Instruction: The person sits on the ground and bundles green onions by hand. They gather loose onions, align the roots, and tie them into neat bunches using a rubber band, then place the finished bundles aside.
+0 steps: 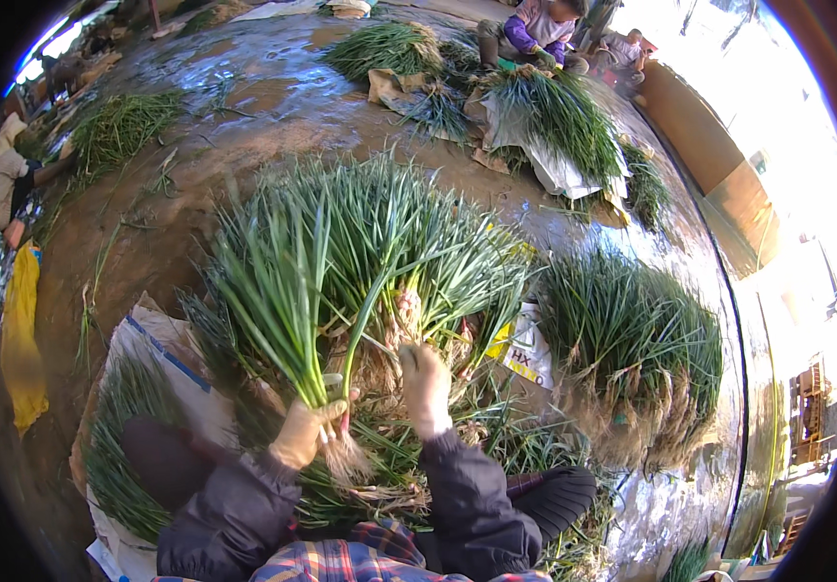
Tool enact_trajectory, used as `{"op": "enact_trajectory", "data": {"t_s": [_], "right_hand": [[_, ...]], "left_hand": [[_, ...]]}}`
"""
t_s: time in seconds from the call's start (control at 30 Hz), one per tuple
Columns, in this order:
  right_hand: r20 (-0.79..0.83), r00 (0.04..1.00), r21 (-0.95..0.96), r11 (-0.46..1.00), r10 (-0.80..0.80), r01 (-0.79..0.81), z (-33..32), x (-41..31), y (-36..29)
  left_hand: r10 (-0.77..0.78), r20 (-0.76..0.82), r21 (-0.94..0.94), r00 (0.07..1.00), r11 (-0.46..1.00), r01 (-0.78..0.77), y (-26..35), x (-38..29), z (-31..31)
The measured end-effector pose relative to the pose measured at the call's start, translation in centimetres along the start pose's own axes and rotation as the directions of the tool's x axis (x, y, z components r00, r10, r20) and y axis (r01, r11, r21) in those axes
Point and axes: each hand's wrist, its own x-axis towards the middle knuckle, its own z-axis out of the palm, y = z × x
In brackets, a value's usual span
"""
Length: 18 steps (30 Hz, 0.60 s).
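Observation:
My left hand (305,431), in a pale glove, is closed around a bunch of green onions (309,342); their white stems and stringy roots hang below the fist. To its right, my right hand (425,382), gloved too, touches the rooty lower part of a large heap of green onions (382,211) in front of me. Its fingertips are among the roots, and whether they pinch a stalk I cannot tell. Loose leaves and stalks (360,502) lie below my hands, between my legs.
Another pile of green onions (629,327) stands at right, beside a printed sack (527,349). On the left lie a white sack with greens (185,364) and a yellow bag (21,342). Further off, a person (542,33) sits behind more bunches (556,124); another person (7,174) bends at far left.

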Motion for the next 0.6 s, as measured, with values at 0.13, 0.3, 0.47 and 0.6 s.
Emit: {"op": "enact_trajectory", "data": {"t_s": [0.13, 0.3, 0.47, 0.6], "right_hand": [[0.035, 0.999, -0.26, 0.965, -0.016, 0.024, 3.9, 4.5, 1.3], [0.314, 0.921, 0.065, 0.973, -0.23, 0.221, 1.7, -0.2, -0.7], [0.433, 0.899, -0.286, 0.956, 0.066, 0.068, 0.3, -0.3, -0.1], [0.11, 0.994, -0.381, 0.924, 0.027, 0.017, 2.7, 3.9, 1.1]], "left_hand": [[-0.015, 0.026, -0.11, 1.0, 0.994, 0.018, 0.9, -3.9, -2.2], [0.115, -0.087, -0.215, 0.99, 0.968, -0.131, 2.6, -9.1, -6.4], [-0.022, -0.088, -0.13, 0.996, 0.991, 0.011, 2.7, -9.8, -8.7], [-0.178, -0.025, -0.168, 0.984, 0.971, 0.171, 1.3, -8.2, -7.5]]}}
